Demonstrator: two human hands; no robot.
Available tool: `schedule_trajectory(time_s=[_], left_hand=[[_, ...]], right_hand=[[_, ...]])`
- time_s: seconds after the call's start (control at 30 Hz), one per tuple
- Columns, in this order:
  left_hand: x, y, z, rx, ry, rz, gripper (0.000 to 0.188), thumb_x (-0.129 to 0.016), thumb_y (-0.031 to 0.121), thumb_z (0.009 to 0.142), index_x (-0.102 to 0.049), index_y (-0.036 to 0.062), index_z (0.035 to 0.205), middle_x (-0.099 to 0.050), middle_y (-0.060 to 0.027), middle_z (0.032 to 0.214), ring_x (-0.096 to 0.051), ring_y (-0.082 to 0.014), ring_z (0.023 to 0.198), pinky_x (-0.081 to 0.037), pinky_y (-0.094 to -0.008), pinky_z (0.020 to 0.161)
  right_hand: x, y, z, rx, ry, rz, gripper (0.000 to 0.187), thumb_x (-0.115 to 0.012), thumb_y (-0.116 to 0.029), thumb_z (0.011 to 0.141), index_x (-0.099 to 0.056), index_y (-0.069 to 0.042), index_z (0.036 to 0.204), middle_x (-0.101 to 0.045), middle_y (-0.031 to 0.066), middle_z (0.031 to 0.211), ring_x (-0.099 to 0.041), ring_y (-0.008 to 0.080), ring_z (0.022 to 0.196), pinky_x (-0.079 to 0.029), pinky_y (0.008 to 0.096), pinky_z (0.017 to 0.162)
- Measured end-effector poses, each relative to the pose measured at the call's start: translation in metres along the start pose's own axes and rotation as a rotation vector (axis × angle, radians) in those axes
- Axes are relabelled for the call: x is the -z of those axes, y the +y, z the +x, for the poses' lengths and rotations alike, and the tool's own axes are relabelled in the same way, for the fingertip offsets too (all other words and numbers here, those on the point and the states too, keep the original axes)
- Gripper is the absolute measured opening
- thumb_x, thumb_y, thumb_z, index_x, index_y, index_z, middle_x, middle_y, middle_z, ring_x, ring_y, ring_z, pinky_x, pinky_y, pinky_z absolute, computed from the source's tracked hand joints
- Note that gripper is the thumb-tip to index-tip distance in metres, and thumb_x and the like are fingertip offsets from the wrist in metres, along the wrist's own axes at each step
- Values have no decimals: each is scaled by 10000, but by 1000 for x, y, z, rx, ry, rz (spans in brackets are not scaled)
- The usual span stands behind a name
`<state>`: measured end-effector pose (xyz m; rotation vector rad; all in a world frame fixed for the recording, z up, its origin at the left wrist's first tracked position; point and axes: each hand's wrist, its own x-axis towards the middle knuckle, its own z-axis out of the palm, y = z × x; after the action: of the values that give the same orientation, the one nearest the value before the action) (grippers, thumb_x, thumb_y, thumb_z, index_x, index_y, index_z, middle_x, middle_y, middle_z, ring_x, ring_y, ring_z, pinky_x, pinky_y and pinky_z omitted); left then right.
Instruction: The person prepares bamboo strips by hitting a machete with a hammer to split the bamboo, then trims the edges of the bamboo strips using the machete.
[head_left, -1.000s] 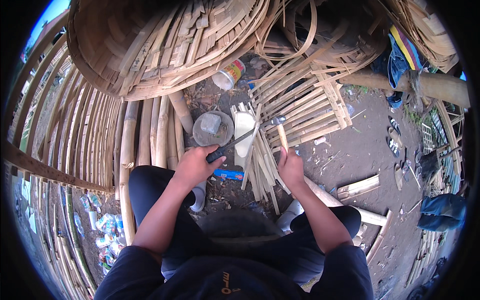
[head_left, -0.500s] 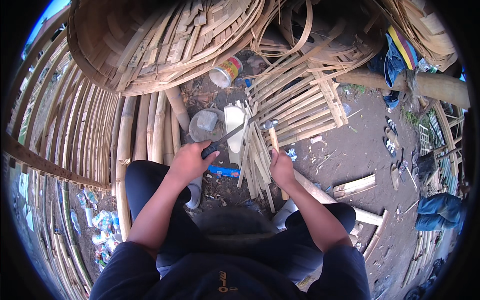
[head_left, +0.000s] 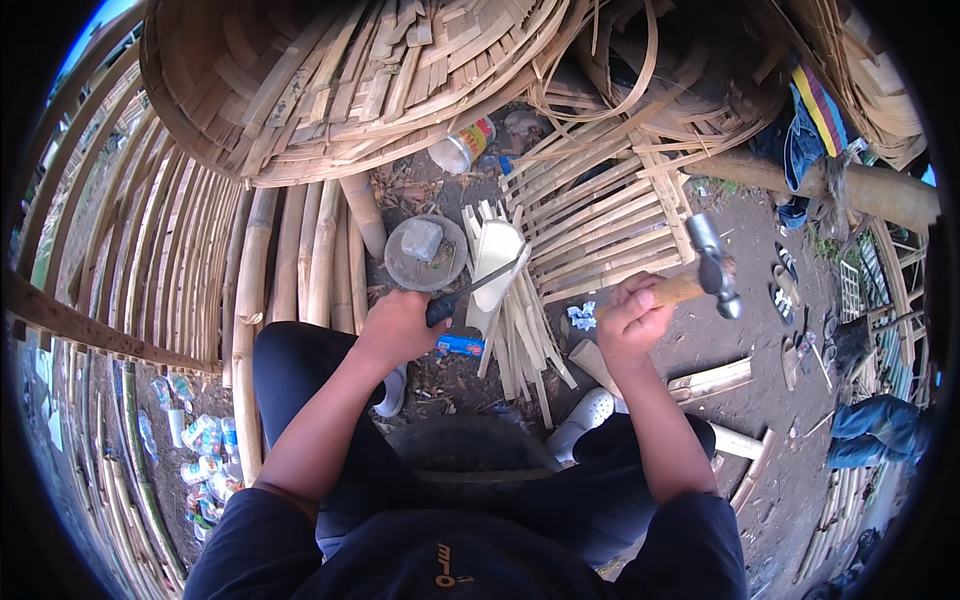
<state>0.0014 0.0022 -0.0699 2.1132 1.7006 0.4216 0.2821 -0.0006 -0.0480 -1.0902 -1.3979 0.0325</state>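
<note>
A red-and-yellow labelled can lies above the round block — beside that block, the left hand grips a knife (blade on bamboo); the right hand clasps a hammer.

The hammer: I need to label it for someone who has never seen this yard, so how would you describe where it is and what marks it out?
Start at the big woven bamboo basket at the top, then drop to the flat bamboo lattice on the ground below it. The right hand is raised over the lattice's right edge, gripping the hammer. Its grey metal head is what sets it apart from the pale bamboo strips around.
</note>
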Motion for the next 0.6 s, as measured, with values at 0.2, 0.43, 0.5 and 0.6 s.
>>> schedule_trajectory(time_s=[0.2,0.43,0.5,0.6], left_hand=[[-12,3,-3,-62,-98,21,258,-712,271,725,-674,50,852,-646,-199,788,-638,-368,804,-510,-450,777],[-1,-5,5,77,-94,-52,252,-686,233,697,-677,26,841,-659,-197,779,-652,-349,826,-512,-448,780],[3,-7,6,95,-137,-78,261,-688,244,704,-674,25,846,-658,-199,779,-651,-352,832,-511,-450,776],[4,7,8,121,-177,-101,273,-688,255,721,-670,19,857,-657,-207,796,-648,-362,840,-508,-453,780]], right_hand=[[-18,42,-55,-377,-599,-436,248,-507,-178,928,-513,55,844,-575,288,630,-594,468,598,-456,523,522],[20,-44,39,-121,-69,-31,269,-478,-213,974,-456,-8,801,-423,28,533,-390,103,427,-302,279,407],[23,-45,43,-23,65,197,276,-454,-228,983,-448,-5,821,-424,12,569,-358,65,452,-281,243,412],[-2,0,-1,32,157,336,256,-430,-225,982,-429,-1,856,-449,41,579,-401,106,453,-336,250,422]])
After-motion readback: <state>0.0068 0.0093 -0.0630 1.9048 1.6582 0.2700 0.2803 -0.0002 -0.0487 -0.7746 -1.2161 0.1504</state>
